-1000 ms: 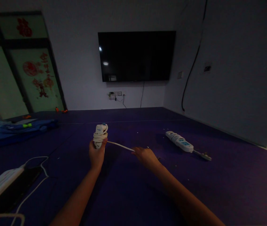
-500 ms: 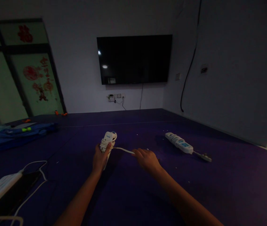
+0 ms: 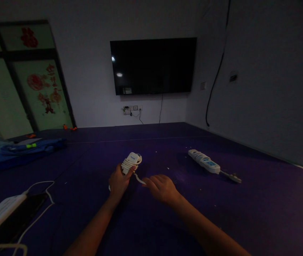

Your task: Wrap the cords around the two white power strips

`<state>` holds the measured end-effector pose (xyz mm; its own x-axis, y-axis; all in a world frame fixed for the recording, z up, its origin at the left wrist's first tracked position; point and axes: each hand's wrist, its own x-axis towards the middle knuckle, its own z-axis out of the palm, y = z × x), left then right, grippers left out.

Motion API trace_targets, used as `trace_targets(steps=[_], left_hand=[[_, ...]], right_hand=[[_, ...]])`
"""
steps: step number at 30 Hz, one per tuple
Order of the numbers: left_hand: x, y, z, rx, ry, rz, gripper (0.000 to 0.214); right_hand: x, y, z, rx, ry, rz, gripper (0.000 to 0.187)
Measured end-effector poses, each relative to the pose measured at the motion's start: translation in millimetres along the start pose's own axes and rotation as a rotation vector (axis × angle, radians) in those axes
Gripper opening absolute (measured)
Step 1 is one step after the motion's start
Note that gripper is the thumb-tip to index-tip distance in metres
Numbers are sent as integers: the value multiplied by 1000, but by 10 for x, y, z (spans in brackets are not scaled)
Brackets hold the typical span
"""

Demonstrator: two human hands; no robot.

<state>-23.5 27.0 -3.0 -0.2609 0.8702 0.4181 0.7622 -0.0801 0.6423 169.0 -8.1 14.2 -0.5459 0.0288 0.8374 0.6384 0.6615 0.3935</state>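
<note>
My left hand (image 3: pixel 119 181) is closed around a white power strip (image 3: pixel 132 157), its thumb lying across the turns of cord wound about the body. From those coils a short loose stretch of white cord (image 3: pixel 140 180) runs to my right hand (image 3: pixel 163 188), whose fingers are pinched on it. The cord's far end is hidden in or behind that hand. Off to the right, a second white power strip (image 3: pixel 210 165) with blue socket faces lies on the purple floor, cord wrapped around one end and its plug (image 3: pixel 235 178) pointing right.
At the lower left, a white power strip (image 3: pixel 1 215) with a trailing cable lies beside a dark flat object (image 3: pixel 20 220). Blue cloth (image 3: pixel 34 149) is heaped at the left. A television (image 3: pixel 153 67) hangs on the far wall. Small white scraps dot the purple floor (image 3: pixel 247 206).
The held power strip has shifted right and tilted over. My right hand has come closer to it and a little lower, so the loose stretch of cord between the hands is shorter.
</note>
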Motion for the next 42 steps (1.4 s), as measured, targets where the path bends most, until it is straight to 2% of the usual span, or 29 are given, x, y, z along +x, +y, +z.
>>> trace_targets(steps=[3, 7, 11, 15, 17, 23, 28, 31, 35, 42], left_hand=[[-59, 68, 13, 221, -12, 94, 69], [-132, 114, 28, 354, -113, 317, 73], [-214, 158, 36, 370, -224, 545, 84], [-295, 256, 26, 370, -286, 645, 115], [-324, 302, 14, 364, -295, 690, 124], [-360, 325, 16, 279, -356, 878, 109], [-366, 239, 73, 163, -281, 896, 132], [-378, 211, 75, 78, -276, 911, 139], [-401, 230, 35, -55, -250, 930, 138], [-426, 252, -23, -133, -144, 892, 124]], right_hand=[[32, 27, -45, -12, 48, 7, 21], [20, 147, -104, -29, 80, 63, 19], [-39, 253, -130, -25, 32, 105, 17], [-94, 303, -111, 5, -39, 142, 18], [-107, 313, -92, 32, -75, 159, 20], [-149, 361, -23, 186, -198, 266, 27], [-208, 453, 51, 430, -270, 422, 26], [-218, 488, 93, 601, -291, 522, 27], [-218, 484, 150, 777, -286, 623, 29], [-259, 425, 280, 923, -290, 772, 29]])
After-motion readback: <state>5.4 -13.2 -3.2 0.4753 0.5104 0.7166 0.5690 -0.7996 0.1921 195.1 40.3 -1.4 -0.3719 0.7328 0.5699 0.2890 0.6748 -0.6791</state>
